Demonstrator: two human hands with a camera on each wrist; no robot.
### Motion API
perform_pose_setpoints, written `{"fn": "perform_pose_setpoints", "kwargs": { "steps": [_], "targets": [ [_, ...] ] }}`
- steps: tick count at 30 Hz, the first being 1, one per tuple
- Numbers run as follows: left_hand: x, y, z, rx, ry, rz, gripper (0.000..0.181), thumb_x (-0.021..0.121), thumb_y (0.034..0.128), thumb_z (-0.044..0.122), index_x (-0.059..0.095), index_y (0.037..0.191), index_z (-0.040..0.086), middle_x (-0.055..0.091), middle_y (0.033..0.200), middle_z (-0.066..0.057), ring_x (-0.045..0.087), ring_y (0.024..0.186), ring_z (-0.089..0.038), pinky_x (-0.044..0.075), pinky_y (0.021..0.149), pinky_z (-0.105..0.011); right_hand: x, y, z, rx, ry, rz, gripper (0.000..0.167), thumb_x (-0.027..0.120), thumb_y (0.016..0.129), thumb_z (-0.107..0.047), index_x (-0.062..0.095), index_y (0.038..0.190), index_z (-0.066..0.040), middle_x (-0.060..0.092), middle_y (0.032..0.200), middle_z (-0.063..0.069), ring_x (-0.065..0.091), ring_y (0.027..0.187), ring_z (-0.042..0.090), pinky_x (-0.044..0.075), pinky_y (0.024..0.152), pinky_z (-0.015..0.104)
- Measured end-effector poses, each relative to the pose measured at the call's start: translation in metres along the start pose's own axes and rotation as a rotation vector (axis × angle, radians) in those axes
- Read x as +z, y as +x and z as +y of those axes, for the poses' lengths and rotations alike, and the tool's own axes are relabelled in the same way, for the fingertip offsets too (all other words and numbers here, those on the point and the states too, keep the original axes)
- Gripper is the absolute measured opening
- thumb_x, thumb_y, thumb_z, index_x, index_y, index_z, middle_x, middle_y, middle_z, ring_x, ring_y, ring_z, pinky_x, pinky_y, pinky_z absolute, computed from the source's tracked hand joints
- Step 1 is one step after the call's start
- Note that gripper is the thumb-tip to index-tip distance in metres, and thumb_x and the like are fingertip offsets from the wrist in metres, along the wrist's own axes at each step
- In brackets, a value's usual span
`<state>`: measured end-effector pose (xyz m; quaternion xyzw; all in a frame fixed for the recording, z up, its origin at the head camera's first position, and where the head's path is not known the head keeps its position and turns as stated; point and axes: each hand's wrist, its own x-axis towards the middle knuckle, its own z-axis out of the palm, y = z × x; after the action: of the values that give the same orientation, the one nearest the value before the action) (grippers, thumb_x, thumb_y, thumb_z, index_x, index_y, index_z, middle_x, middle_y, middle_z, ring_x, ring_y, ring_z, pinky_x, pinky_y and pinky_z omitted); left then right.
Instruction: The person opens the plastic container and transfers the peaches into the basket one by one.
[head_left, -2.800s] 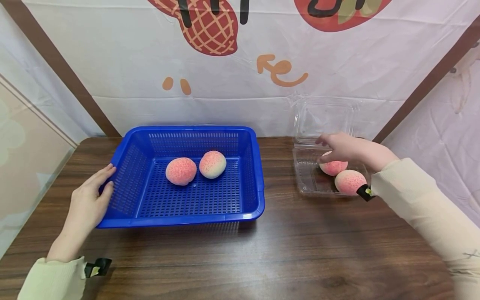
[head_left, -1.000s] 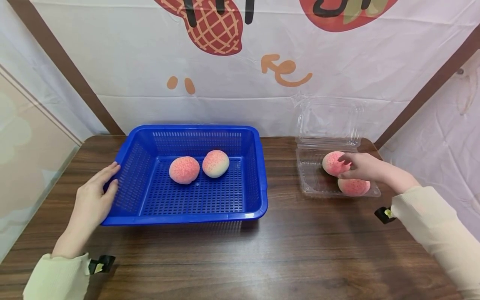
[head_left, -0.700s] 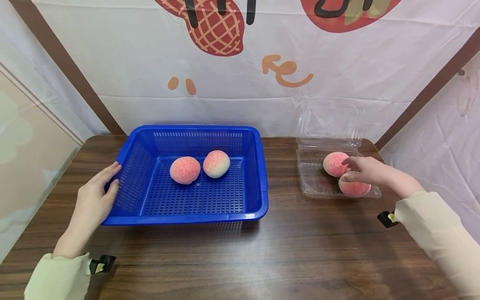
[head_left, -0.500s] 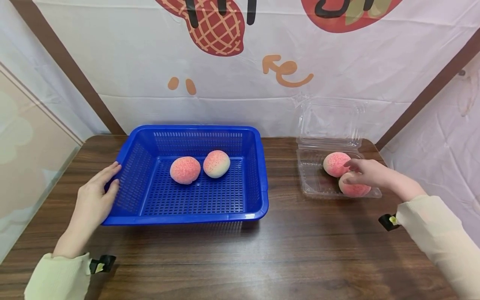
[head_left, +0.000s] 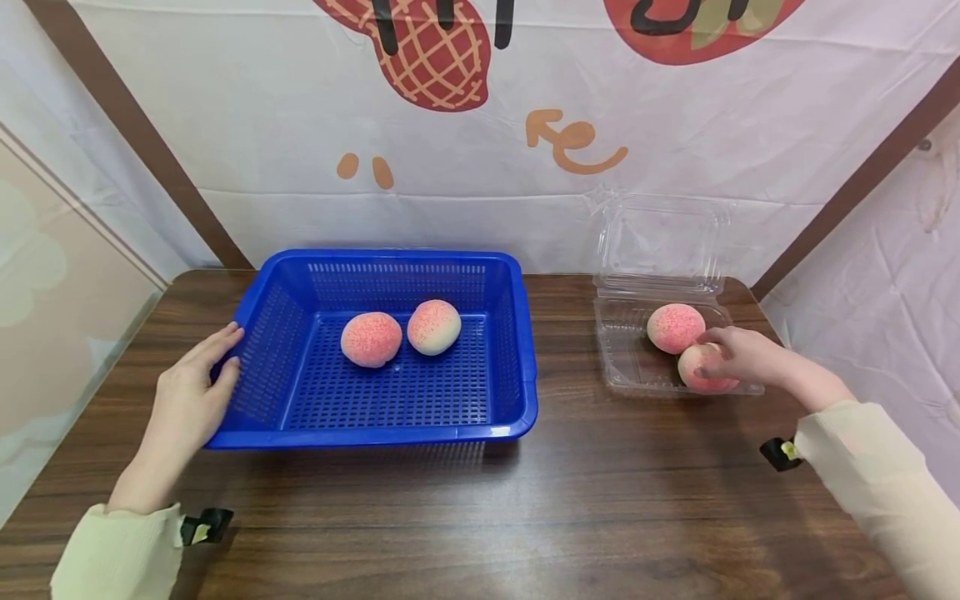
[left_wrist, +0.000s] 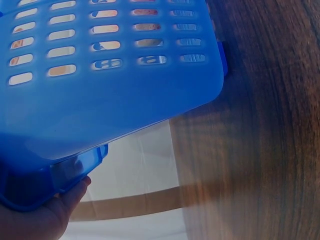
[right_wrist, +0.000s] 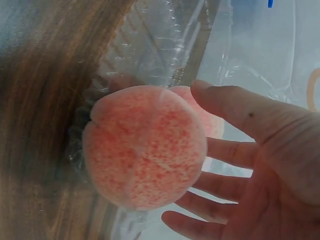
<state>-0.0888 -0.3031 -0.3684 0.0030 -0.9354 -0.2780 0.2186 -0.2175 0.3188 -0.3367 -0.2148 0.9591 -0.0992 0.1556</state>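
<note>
My left hand (head_left: 183,396) rests against the left rim of the blue plastic basket (head_left: 367,436), its fingers fairly straight along the edge. Inside lie two pink-and-cream toy peaches, one on the left (head_left: 371,339) and one on the right (head_left: 434,327). My right hand (head_left: 750,357) is at the near peach (head_left: 701,367) in the clear clamshell box (head_left: 622,367). In the right wrist view the thumb stands apart from this peach (right_wrist: 145,150), and the fingers are spread, some tips hidden behind it. Another peach (head_left: 676,327) sits just behind, in the same box.
The box's clear lid (head_left: 663,242) stands raised against the white printed cloth (head_left: 480,158) at the back. Both containers stand on a dark wooden table (head_left: 570,500). Black camera mounts (head_left: 206,527) sit at the wrists.
My right hand has moved from above the far peach to the near one, shifting right and toward me. My left hand stays at the basket's rim. The view has shifted slightly.
</note>
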Motion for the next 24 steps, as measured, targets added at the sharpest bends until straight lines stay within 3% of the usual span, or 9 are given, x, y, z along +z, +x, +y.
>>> {"fn": "perform_pose_setpoints", "kwargs": {
  "steps": [4, 10, 24],
  "targets": [
    [0.0, 0.0, 0.0, 0.004, 0.0, 0.002, 0.035, 0.047, 0.0889, 0.001, 0.051, 0.122, -0.009, 0.048, 0.129, -0.025, 0.042, 0.117, -0.047, 0.03, 0.097, -0.056, 0.006, 0.0, 0.003, 0.006, -0.013, 0.017, 0.059, 0.072, 0.076, -0.028, 0.05, 0.113, 0.013, 0.059, 0.094, 0.025, 0.055, 0.081, 0.034, 0.045, 0.073, 0.051],
    [0.0, 0.0, -0.001, -0.001, 0.003, -0.008, 0.036, 0.047, 0.0895, 0.001, 0.05, 0.123, -0.009, 0.047, 0.129, -0.025, 0.042, 0.118, -0.047, 0.03, 0.097, -0.057, 0.013, 0.0, 0.004, 0.015, -0.01, 0.044, 0.057, 0.072, 0.073, -0.022, 0.049, 0.114, 0.011, 0.056, 0.096, 0.027, 0.054, 0.089, 0.04, 0.044, 0.075, 0.052],
    [-0.001, -0.001, 0.002, -0.001, -0.005, -0.01, 0.036, 0.046, 0.0898, 0.002, 0.05, 0.124, -0.008, 0.046, 0.131, -0.024, 0.041, 0.119, -0.046, 0.029, 0.097, -0.057, 0.023, 0.001, 0.003, 0.019, -0.009, 0.105, 0.059, 0.075, 0.068, -0.024, 0.045, 0.108, 0.007, 0.053, 0.093, 0.026, 0.055, 0.085, 0.037, 0.044, 0.073, 0.05]
  ]
}}
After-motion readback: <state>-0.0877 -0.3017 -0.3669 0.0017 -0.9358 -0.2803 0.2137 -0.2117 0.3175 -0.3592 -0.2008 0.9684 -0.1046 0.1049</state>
